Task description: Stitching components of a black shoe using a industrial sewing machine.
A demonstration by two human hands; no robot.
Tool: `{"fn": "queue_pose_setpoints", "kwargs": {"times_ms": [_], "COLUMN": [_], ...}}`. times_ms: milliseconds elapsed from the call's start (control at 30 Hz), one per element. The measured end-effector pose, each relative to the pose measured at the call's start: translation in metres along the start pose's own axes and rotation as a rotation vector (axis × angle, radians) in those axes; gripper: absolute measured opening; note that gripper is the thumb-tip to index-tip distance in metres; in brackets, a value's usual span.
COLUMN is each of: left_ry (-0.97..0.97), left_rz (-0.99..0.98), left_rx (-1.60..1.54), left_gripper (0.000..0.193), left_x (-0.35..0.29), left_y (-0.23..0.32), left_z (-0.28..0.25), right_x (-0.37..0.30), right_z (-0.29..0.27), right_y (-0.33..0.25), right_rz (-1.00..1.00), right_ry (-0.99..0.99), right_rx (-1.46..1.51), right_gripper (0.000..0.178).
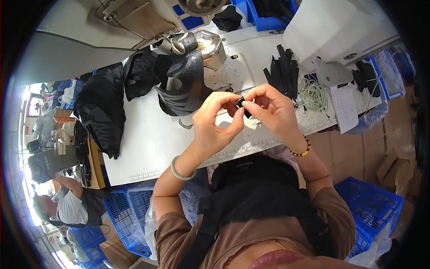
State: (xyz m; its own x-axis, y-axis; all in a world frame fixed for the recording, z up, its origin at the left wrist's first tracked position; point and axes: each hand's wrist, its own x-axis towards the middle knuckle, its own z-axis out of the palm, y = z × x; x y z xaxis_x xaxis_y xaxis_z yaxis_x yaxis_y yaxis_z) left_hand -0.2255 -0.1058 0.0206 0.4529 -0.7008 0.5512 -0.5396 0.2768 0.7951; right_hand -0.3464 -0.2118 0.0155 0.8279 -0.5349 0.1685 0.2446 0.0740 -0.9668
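Observation:
Both hands meet above the white sewing table (148,152), near its front edge. Between their fingertips is a small folded black strip (240,102). My left hand (214,120) pinches it from the left, thumb and forefinger close together. From the other side, my right hand (274,113) grips it with thumb and bent forefinger. The fingers partly cover the strip, so its full shape is hidden. Just beyond my left hand lie black and grey patterned fabric pieces (181,92), bunched by the machine's metal part (210,47).
Loose black strips (282,74) and a tangle of pale cord (312,95) lie at the right. Black fabric (105,107) hangs at the left. Sewing machine housing (340,29) overhangs the far right. Blue crates (367,204) flank me; another person (74,204) sits left.

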Motion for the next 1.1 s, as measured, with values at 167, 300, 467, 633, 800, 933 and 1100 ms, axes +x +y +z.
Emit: {"fn": "queue_pose_setpoints", "kwargs": {"times_ms": [167,300,467,633,800,933,1100], "left_ry": [0.036,0.054,0.065,0.177,0.088,-0.274,-0.218], "left_rz": [0.007,0.006,-0.013,-0.481,-0.624,-0.729,-0.662], "left_rx": [0.066,0.047,0.052,-0.476,-0.690,-0.577,-0.477], "left_gripper": [0.015,0.014,0.013,0.004,0.007,0.011,0.012], "left_x": [-0.001,-0.004,-0.008,-0.019,-0.028,-0.009,-0.002], "left_y": [-0.004,-0.004,-0.002,0.003,0.010,0.025,0.027], "left_z": [0.000,-0.001,-0.004,-0.007,-0.015,-0.033,-0.040], "right_x": [0.003,0.005,0.008,0.002,0.006,0.013,0.015], "right_z": [0.008,0.008,0.007,0.017,0.000,-0.008,-0.010], "right_y": [0.006,0.007,0.010,0.003,-0.015,-0.029,-0.039], "right_rz": [-0.115,-0.144,-0.150,-0.087,-0.021,-0.061,-0.207], "right_ry": [0.071,0.051,-0.009,-0.030,-0.272,-0.442,-0.384], "right_rx": [0.025,0.004,-0.206,-0.220,-0.020,-0.169,-0.612], "right_gripper": [0.010,0.013,0.015,0.020,0.028,0.029,0.033]}}
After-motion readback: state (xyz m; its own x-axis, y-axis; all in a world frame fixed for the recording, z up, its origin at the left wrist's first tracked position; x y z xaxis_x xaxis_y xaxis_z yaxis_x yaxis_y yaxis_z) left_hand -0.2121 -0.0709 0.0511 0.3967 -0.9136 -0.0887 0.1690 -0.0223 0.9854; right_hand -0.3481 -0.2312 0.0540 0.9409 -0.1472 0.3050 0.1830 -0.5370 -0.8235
